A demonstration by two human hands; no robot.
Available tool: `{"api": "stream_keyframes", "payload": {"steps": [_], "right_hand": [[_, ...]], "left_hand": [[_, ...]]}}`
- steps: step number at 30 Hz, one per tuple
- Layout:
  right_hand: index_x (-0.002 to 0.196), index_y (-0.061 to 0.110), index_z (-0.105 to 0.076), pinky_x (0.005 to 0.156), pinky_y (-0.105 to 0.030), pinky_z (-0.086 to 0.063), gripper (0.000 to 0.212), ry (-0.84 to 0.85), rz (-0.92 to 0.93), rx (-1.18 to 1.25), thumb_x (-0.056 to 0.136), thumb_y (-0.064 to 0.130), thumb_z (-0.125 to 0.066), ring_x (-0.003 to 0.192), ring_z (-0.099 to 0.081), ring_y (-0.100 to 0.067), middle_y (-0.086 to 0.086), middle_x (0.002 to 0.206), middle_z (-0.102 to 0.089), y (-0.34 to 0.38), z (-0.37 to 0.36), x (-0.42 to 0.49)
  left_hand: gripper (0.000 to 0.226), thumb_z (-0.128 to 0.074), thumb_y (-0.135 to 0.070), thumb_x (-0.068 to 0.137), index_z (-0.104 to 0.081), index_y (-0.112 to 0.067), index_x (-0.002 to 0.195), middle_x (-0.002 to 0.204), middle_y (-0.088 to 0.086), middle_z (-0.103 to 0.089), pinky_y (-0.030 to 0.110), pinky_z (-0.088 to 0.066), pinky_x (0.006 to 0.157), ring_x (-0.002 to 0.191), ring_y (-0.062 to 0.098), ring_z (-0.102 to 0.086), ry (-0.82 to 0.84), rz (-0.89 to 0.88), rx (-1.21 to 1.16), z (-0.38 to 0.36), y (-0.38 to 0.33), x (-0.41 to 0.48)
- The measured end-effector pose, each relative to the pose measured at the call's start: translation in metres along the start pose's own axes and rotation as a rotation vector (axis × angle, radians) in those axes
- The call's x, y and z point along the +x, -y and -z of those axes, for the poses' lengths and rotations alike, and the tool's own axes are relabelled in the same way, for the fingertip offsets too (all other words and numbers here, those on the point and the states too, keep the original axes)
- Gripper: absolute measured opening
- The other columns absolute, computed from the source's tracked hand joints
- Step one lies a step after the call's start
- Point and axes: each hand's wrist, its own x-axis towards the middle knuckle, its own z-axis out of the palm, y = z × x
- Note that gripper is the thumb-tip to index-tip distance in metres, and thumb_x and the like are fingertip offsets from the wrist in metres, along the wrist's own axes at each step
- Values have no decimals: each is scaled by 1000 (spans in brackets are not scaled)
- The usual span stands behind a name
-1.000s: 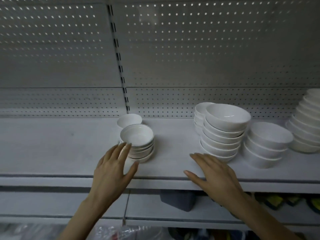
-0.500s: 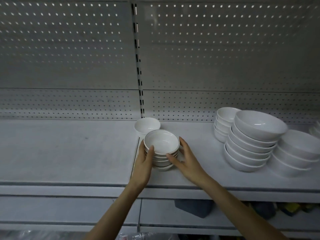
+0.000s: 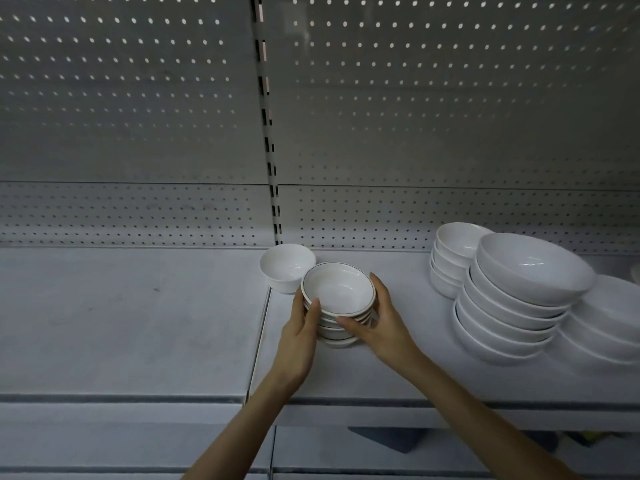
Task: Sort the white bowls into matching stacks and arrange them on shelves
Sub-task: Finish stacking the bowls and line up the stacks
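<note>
- At the very near edge, below the main shelf, a lower shelf [image 3: 104,438] shows only as pale strips, and a dark object [image 3: 388,441] sits under the main shelf to the right; what it is cannot be told.
- Two bare forearms reach up from the near edge over the front lip of the shelf [image 3: 138,323], a pale flat surface with a seam running near to far just left of the hands.
- The left hand [image 3: 298,337] grips the left side of the stack of dark-rimmed bowls [image 3: 337,292], with its thumb laid against the near left rim and its fingers wrapped behind.
- The right hand [image 3: 381,327] grips the same stack from the right, with its thumb across the near side and its fingers curved round the right wall.
- This stack stands just right of the seam, in the middle of the shelf; whether its base is lifted off the surface cannot be told.
- To the right, well apart from the hands, a stack of wide bowls [image 3: 512,296] leans slightly, and a partly cropped stack [image 3: 602,327] stands just beside it at the right edge.
- Just beyond the held stack, to its far left, a single small bowl [image 3: 285,268] stands upright.
- Behind the wide bowls a stack of small bowls [image 3: 453,251] stands near the back.
- A pegboard back panel [image 3: 121,116] closes the far side, split by a slotted upright [image 3: 268,133].
</note>
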Motion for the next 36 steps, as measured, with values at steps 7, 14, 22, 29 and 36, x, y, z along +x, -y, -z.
{"api": "stream_keyframes", "payload": {"steps": [7, 14, 22, 29, 36], "right_hand": [[144, 22, -19, 109, -27, -34, 101, -87, 2, 13, 63, 34, -78, 128, -38, -4, 10, 138, -39, -6, 21, 17], [146, 21, -14, 110, -29, -33, 106, -50, -15, -6, 63, 34, -79, 126, -36, -1, 15, 134, -36, -6, 33, 27], [145, 22, -16, 111, -37, -34, 110, -21, -30, 14, 57, 42, -78, 128, -37, -4, 12, 137, -36, -4, 37, 26], [131, 32, -26, 105, -28, -40, 84, 3, -32, -5, 65, 31, -77, 113, -43, 13, 27, 123, -41, -2, 39, 28], [147, 24, -10, 113, -38, -31, 121, 28, -53, -32, 54, 62, -78, 134, -31, -6, 11, 146, -30, 2, 39, 24]], "left_hand": [[35, -29, -36, 101, -22, -52, 131, 126, -23, -44, 29, -36, 105, 112, -4, -46, 40, -25, 14, -25, -3, 27], [37, -28, -36, 102, -30, -38, 139, 135, -24, -41, 2, -31, 99, 114, -26, -37, -25, -114, 138, -26, 3, 37], [68, -54, -11, 92, -15, 1, 147, 154, 17, -17, 40, -15, 117, 142, 31, -14, -580, -58, 449, 33, 12, 65], [39, -48, -7, 93, -47, -4, 132, 133, 15, -51, 40, -51, 84, 104, 27, -54, -470, 239, 95, 58, 21, 95], [44, -50, 4, 89, -45, 0, 132, 132, 17, -48, 45, -52, 80, 118, 39, -47, -474, 333, -63, 55, 9, 110]]}}
